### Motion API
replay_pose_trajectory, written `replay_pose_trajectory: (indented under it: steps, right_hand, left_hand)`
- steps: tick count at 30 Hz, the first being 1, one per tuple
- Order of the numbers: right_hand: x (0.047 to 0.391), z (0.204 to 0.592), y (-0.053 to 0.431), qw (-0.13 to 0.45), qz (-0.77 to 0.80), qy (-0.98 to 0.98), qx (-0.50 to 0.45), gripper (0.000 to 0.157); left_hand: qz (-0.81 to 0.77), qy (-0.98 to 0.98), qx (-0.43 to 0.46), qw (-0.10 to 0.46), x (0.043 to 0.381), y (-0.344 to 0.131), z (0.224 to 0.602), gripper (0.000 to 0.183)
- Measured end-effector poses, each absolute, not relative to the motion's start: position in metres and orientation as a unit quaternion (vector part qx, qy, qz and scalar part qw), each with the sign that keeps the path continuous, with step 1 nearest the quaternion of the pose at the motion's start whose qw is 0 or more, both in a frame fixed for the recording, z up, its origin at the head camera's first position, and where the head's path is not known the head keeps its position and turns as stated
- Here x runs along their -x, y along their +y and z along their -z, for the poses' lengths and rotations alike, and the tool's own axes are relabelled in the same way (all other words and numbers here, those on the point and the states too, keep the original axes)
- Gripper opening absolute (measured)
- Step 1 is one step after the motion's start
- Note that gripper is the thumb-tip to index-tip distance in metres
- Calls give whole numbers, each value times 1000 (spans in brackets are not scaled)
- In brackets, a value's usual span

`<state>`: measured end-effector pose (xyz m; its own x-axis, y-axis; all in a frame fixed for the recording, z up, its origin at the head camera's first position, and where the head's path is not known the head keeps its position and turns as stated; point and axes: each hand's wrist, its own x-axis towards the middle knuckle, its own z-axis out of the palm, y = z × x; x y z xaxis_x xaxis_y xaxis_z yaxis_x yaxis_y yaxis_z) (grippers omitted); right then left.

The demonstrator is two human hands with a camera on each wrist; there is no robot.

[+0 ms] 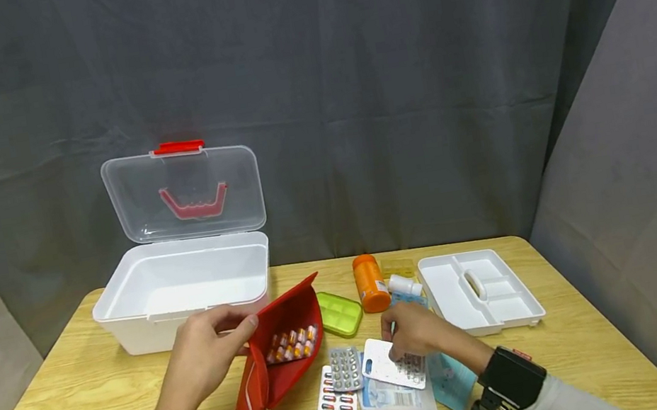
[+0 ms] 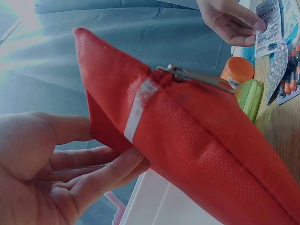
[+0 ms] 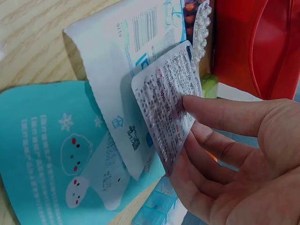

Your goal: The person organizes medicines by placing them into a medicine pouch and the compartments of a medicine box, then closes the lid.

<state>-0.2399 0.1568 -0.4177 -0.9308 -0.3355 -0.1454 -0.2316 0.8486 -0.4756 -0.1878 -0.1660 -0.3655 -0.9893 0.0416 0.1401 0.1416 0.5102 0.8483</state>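
Observation:
My left hand (image 1: 209,349) grips the edge of a red zip pouch (image 1: 249,407), holding it tilted with its mouth open. Inside the pouch lies a blister pack of orange-and-white capsules (image 1: 291,345). Between thumb and fingers, my right hand (image 1: 416,329) pinches a white blister pack (image 3: 164,98), its printed foil side showing in the right wrist view. Under and beside that pack are a white-and-blue packet (image 1: 398,402) and a teal packet (image 1: 450,383). Just left of them lie a silver blister pack (image 1: 345,368) and a pack of red-and-dark capsules (image 1: 336,404).
A white box (image 1: 191,316) stands back left, its clear lid (image 1: 133,193) raised. Behind the packs are a green pill case (image 1: 339,313), an orange bottle (image 1: 370,284), a small white bottle (image 1: 404,285) and a blue pill box (image 1: 409,299). At right sits a white divided tray (image 1: 445,287).

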Motion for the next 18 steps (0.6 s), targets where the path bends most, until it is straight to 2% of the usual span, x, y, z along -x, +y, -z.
replay_pose_trajectory:
  steps: [18]
  right_hand:
    - [242, 410, 162, 127, 273, 940, 159, 17]
  left_hand:
    - [492, -868, 51, 49, 187, -166, 365, 23]
